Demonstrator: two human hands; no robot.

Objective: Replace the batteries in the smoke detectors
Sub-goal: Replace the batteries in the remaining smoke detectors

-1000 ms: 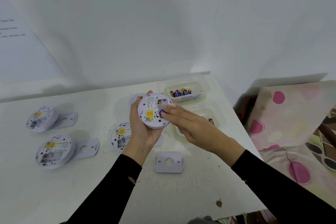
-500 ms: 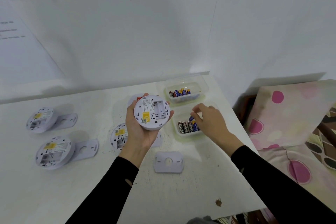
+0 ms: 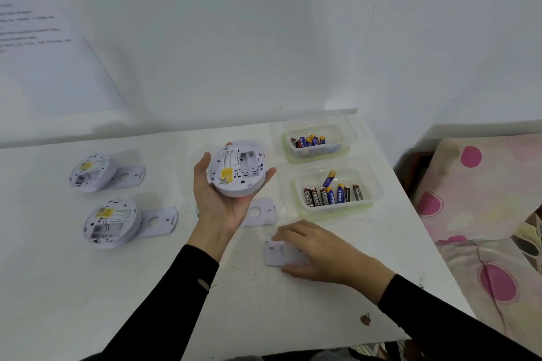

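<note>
My left hand (image 3: 217, 205) grips a round white smoke detector (image 3: 239, 171) above the table, back side up, its battery bay looking empty. My right hand (image 3: 321, 252) lies over a white mounting plate (image 3: 274, 253) on the table, fingers on its far edge and thumb at its near edge. Just right of the detector, the near clear container (image 3: 372, 193) holds several batteries (image 3: 333, 195), one leaning upright. The far container (image 3: 349, 138) holds several more batteries (image 3: 309, 141).
Two open smoke detectors (image 3: 89, 173) (image 3: 110, 223) lie at the left, each beside a mounting plate (image 3: 129, 176) (image 3: 161, 218). Another plate (image 3: 261, 212) lies below the held detector. The table's right edge borders a pink-dotted cloth (image 3: 484, 184).
My right hand took a battery out of the held detector, put it in the near container, then came down onto the mounting plate at the front. The left hand kept the detector raised.
</note>
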